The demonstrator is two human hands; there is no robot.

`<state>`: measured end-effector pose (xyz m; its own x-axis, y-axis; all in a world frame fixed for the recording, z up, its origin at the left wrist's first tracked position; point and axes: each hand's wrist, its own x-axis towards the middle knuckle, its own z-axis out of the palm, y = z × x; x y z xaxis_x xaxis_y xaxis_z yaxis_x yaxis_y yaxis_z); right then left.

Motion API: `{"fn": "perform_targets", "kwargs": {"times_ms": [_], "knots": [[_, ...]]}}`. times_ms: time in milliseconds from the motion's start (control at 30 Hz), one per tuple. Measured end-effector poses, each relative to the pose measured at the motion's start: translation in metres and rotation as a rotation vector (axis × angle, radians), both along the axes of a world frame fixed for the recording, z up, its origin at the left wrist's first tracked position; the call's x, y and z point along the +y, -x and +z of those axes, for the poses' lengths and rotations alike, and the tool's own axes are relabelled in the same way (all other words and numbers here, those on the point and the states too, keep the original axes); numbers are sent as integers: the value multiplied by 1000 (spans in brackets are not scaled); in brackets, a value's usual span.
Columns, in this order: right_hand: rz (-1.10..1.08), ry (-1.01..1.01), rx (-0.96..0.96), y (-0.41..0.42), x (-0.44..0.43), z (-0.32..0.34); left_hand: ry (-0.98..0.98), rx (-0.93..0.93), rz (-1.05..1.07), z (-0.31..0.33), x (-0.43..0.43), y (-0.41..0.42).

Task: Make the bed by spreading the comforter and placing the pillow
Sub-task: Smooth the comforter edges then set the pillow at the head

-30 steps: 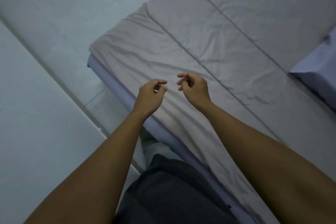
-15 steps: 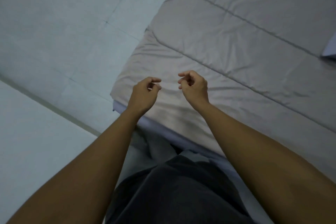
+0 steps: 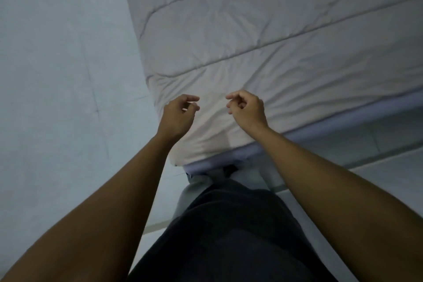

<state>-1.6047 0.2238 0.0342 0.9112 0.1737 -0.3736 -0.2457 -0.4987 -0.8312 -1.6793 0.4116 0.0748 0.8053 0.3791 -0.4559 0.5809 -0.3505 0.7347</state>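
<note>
A pale tiled floor point(image 3: 57, 75) lies around the bed point(image 3: 343, 119), whose lavender edge shows along the near side. The grey quilted comforter point(image 3: 263, 41) is spread over the bed, with wrinkles near its close corner. Below, the person's dark clothing point(image 3: 229, 236) fills the lower middle. The left hand point(image 3: 177, 114) and the right hand point(image 3: 248, 110) hover over that corner, near each other, fingers loosely curled and grasping nothing.
</note>
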Motion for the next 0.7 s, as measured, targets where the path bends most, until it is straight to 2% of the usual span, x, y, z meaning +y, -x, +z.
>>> {"fn": "perform_targets", "kwargs": {"times_ms": [367,700], "knots": [[-224,59,190,55,-45,-30,-48,-5,-280,-21,-33,0],[-568,94,350,64,-2,-76,-48,78,-511,-82,5,-34]]}}
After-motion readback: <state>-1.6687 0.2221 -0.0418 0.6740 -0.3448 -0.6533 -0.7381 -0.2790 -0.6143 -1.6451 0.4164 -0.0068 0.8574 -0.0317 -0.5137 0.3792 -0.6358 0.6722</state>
